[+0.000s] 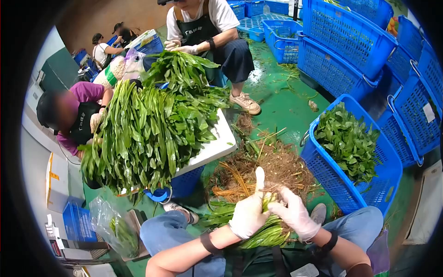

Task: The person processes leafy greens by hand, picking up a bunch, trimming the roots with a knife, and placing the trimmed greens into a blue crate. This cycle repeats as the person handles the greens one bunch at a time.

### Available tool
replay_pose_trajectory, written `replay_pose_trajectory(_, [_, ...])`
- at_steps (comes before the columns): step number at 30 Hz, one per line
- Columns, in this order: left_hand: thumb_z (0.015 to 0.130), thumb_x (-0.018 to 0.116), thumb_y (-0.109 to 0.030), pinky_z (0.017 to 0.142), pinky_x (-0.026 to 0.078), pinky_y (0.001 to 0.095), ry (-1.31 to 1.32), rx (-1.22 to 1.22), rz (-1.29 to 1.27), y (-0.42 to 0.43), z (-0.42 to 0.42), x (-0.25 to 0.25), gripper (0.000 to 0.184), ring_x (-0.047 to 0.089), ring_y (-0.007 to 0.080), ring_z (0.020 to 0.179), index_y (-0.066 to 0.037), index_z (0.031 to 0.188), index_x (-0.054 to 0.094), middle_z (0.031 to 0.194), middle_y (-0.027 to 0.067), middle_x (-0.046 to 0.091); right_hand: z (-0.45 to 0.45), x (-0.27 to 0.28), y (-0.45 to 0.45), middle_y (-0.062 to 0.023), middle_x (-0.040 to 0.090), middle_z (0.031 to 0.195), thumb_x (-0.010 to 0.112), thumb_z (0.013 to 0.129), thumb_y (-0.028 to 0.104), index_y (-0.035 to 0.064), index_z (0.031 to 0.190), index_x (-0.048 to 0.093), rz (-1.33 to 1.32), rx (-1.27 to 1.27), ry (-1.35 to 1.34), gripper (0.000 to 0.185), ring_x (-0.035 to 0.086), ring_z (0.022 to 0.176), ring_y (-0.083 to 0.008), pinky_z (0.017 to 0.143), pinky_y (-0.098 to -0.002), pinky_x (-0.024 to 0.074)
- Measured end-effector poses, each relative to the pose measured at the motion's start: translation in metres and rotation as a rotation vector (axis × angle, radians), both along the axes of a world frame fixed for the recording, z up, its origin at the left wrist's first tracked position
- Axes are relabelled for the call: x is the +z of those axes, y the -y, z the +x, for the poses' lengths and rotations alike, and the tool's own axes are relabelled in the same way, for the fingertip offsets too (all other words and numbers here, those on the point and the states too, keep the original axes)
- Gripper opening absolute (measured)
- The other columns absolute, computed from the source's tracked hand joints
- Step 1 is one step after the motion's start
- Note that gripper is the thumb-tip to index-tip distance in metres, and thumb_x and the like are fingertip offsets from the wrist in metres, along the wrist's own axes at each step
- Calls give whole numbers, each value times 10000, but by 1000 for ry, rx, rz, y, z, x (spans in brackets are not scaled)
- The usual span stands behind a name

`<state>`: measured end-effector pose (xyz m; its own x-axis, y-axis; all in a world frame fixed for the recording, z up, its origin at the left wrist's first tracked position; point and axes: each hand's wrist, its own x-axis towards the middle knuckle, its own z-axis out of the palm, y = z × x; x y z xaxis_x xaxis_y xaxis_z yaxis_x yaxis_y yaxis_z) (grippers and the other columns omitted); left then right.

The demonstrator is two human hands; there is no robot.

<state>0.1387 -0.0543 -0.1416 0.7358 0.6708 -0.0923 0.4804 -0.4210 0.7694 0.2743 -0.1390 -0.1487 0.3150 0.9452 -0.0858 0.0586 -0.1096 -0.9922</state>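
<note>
My left hand (pixel 248 216), in a white glove, is closed around the stem end of a bunch of long-leaved greens (pixel 266 231), its thumb pointing up. The leaves hang down over my lap between my knees. My right hand (pixel 296 213), also gloved, has its fingers pinched at the pale root end of the same bunch, close against the left hand. Thin brown roots (pixel 275 187) stick out above the fingers. Just beyond my hands, a heap of root trimmings (pixel 281 166) lies on the green floor.
A white board (pixel 221 141) on a blue crate holds a tall pile of long greens (pixel 143 134). On the right stands a blue basket (pixel 344 184) with leafy greens. Stacked blue crates (pixel 344 37) line the back right. Two people work around the pile; others sit farther back.
</note>
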Motion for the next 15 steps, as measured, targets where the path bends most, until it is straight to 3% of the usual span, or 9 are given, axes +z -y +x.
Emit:
replay_pose_trajectory(1, [744, 708, -103, 657, 516, 417, 35, -54, 156, 3, 1, -7, 1057, 650, 362, 744, -148, 1530, 2, 859, 185, 665, -7, 10, -5, -50, 695, 940, 733, 824, 163, 8, 1145, 620, -181, -83, 38, 374, 631, 872, -91, 722, -234, 493])
replay_pose_trajectory(2, [729, 728, -129, 623, 518, 417, 113, -169, 439, 3, 1, -17, 1094, 649, 350, 689, -105, 1522, -26, 777, 179, 654, -11, 8, -6, -42, 691, 936, 726, 832, 148, 8, 1099, 632, -115, -141, -52, 316, 629, 848, -89, 709, -237, 496])
replay_pose_trajectory(6, [717, 733, -143, 595, 515, 410, -41, 47, 18, -2, 11, 9, 1052, 638, 337, 610, -131, 1530, 65, 669, 151, 632, 7, -1, -19, -3, 663, 895, 683, 868, 109, 39, 986, 652, 153, -358, -221, 141, 597, 820, -68, 695, -221, 480])
replay_pose_trajectory(7, [727, 732, -168, 646, 526, 395, -136, -18, 53, -12, 11, 9, 963, 650, 353, 659, -213, 1513, 176, 726, 176, 648, 22, 22, -23, 7, 645, 868, 679, 865, 100, 45, 969, 648, 174, -404, -333, 122, 582, 818, -63, 700, -215, 465])
replay_pose_trajectory(9, [711, 757, -210, 743, 517, 428, -86, -127, 302, -35, 3, -27, 917, 657, 352, 721, -236, 1479, 255, 783, 174, 660, 59, 38, -26, 28, 610, 800, 686, 858, 126, 53, 888, 644, 16, -588, -299, 89, 551, 720, -59, 686, -227, 449])
replay_pose_trajectory(10, [688, 782, -269, 886, 449, 511, -464, -146, 301, -44, 5, -12, 867, 633, 361, 961, -235, 1429, 333, 1016, 167, 664, 71, 39, -26, 29, 610, 795, 684, 860, 136, 51, 883, 646, 40, -645, -236, 96, 548, 715, -58, 683, -226, 445])
replay_pose_trajectory(11, [694, 768, -262, 983, 355, 578, -625, -109, 290, -47, 1, 7, 900, 485, 400, 1230, -200, 1458, 296, 1300, 217, 533, 80, 36, -25, 30, 609, 790, 682, 863, 146, 48, 878, 647, 64, -701, -172, 105, 545, 710, -56, 681, -226, 442])
replay_pose_trajectory(14, [708, 750, -239, 1056, 285, 583, -731, -23, 528, -59, -19, -3, 945, 308, 430, 1364, -129, 1489, 229, 1420, 257, 398, 98, 18, -21, 30, 610, 801, 685, 865, 162, 35, 899, 645, 178, -672, 71, 138, 528, 728, -50, 688, -221, 436])
replay_pose_trajectory(15, [716, 746, -245, 1089, 248, 567, -533, -49, 468, -65, -21, 0, 965, 278, 428, 1381, -101, 1497, 197, 1451, 258, 351, 95, 16, -18, 30, 610, 801, 685, 865, 162, 35, 899, 645, 181, -670, 71, 138, 528, 728, -50, 688, -221, 436])
